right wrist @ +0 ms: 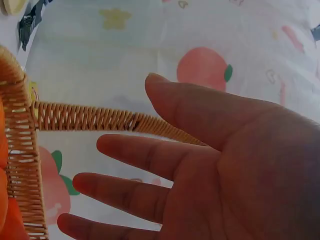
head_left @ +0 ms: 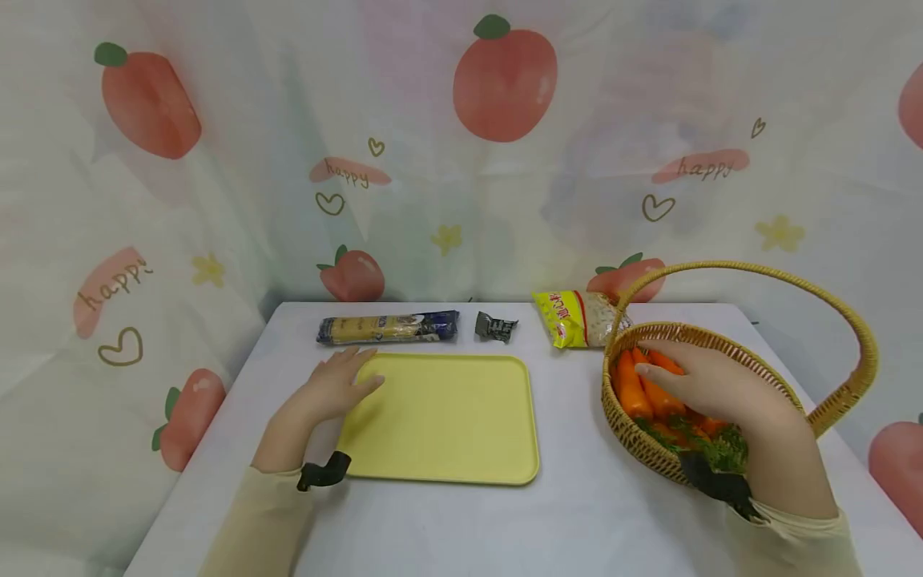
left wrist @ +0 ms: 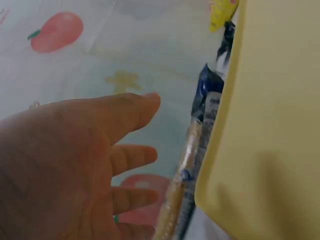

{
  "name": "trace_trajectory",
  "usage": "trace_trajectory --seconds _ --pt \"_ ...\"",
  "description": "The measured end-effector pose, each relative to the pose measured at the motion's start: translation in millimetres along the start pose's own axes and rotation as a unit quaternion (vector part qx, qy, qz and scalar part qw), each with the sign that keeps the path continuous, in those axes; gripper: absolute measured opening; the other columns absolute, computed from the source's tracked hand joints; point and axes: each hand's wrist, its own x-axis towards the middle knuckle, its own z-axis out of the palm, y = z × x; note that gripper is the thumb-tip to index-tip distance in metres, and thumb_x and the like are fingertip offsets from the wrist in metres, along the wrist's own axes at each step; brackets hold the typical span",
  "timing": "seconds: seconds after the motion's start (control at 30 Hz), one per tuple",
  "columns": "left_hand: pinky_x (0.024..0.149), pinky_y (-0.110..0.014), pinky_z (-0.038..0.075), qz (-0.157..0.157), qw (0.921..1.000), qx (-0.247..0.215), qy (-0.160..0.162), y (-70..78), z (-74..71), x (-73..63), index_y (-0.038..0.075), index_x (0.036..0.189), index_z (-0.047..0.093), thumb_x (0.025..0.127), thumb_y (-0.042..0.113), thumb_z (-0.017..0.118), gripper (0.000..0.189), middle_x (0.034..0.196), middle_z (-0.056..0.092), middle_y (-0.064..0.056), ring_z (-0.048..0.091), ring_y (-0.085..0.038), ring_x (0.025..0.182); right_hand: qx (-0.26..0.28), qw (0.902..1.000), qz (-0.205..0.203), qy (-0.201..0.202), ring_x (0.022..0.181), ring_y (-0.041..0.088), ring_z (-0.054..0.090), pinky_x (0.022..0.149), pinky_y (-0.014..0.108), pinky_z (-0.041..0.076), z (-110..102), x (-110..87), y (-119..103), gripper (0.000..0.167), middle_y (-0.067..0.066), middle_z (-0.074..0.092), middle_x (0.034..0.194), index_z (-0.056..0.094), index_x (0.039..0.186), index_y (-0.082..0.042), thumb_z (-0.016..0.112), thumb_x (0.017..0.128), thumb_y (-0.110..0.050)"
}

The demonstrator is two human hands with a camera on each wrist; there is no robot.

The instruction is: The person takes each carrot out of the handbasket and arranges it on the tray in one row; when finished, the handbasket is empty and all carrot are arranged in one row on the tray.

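Note:
My left hand (head_left: 335,387) hovers over the left edge of a yellow tray (head_left: 447,417), fingers extended and nothing held. In the left wrist view its thumb and fingers (left wrist: 135,155) are spread apart beside the tray's rim. My right hand (head_left: 728,385) is above a wicker basket (head_left: 627,429) at the right, also holding nothing. Orange carrots (head_left: 634,393) with green tops (head_left: 724,453) lie inside the basket, partly hidden by that hand. In the right wrist view the fingers (right wrist: 135,150) are straight, with the basket's handle (right wrist: 90,116) behind them.
Behind the tray lie a long pack of noodles (head_left: 389,327), a small dark packet (head_left: 495,327) and a yellow-and-clear bag of grains (head_left: 577,319). The basket's tall handle (head_left: 858,353) arches up on the right. A printed cloth backdrop (head_left: 433,200) stands along the table's back edge.

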Motion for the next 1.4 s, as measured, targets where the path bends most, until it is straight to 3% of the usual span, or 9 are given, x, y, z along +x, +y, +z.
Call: trace_trajectory --seconds 0.23,0.53,0.67,0.83,0.97,1.27,1.4 --pt "0.120 -0.062 0.019 -0.001 0.9929 -0.118 -0.011 -37.1 16.9 11.1 0.011 0.157 0.028 0.103 0.047 0.046 0.067 0.161 0.025 -0.022 0.019 -0.043 0.150 0.023 0.9989 0.041 -0.008 0.129 0.060 0.038 0.098 0.073 0.036 -3 1.8 42 0.077 0.034 0.036 0.150 0.036 0.152 -0.006 0.040 0.099 -0.062" --pt "0.122 -0.056 0.020 -0.030 0.9777 -0.208 -0.012 -59.2 35.9 17.8 0.025 0.156 0.030 0.102 0.050 0.045 0.061 0.164 0.026 -0.011 0.025 -0.036 0.150 0.046 0.9963 0.062 -0.036 0.126 0.064 0.036 0.091 0.073 0.039 -1 6.1 74 0.082 0.039 0.030 0.149 0.025 0.154 0.001 0.045 0.100 -0.057" --pt "0.122 -0.057 0.015 -0.031 0.9759 -0.216 -0.010 -63.9 39.3 18.1 0.026 0.155 0.033 0.102 0.050 0.045 0.059 0.164 0.024 -0.011 0.017 -0.036 0.152 0.062 0.9944 0.067 -0.052 0.124 0.063 0.041 0.086 0.067 0.045 2 8.9 83 0.086 0.040 0.034 0.146 0.020 0.155 0.003 0.048 0.099 -0.056" --pt "0.122 -0.060 0.006 -0.023 0.9805 -0.195 -0.002 -67.4 42.4 19.1 0.019 0.155 0.034 0.102 0.052 0.044 0.063 0.164 0.021 -0.013 0.002 -0.037 0.154 0.088 0.9918 0.065 -0.067 0.119 0.056 0.051 0.083 0.057 0.052 5 11.0 93 0.087 0.041 0.043 0.139 0.018 0.153 0.007 0.053 0.099 -0.050" --pt "0.123 -0.059 0.005 -0.014 0.9818 -0.189 0.000 -69.0 45.5 18.3 0.015 0.155 0.034 0.103 0.049 0.044 0.063 0.164 0.022 -0.012 0.002 -0.036 0.154 0.098 0.9911 0.055 -0.073 0.121 0.055 0.052 0.086 0.057 0.052 9 10.7 98 0.085 0.040 0.046 0.138 0.018 0.153 0.009 0.055 0.099 -0.046" --pt "0.122 -0.060 0.006 -0.006 0.9821 -0.188 0.008 -69.7 48.8 16.6 0.017 0.155 0.034 0.103 0.047 0.045 0.061 0.165 0.022 -0.009 0.004 -0.035 0.154 0.134 0.9858 0.052 -0.087 0.114 0.042 0.062 0.087 0.050 0.056 15 11.7 103 0.082 0.041 0.046 0.138 0.018 0.152 0.009 0.055 0.100 -0.042" --pt "0.123 -0.060 0.006 -0.005 0.9830 -0.183 0.008 -69.6 49.9 16.6 0.016 0.156 0.032 0.104 0.040 0.046 0.058 0.165 0.019 -0.011 0.005 -0.037 0.154 0.126 0.9877 0.047 -0.079 0.118 0.046 0.057 0.089 0.054 0.054 17 11.7 103 0.080 0.041 0.041 0.141 0.023 0.152 0.007 0.056 0.100 -0.042"
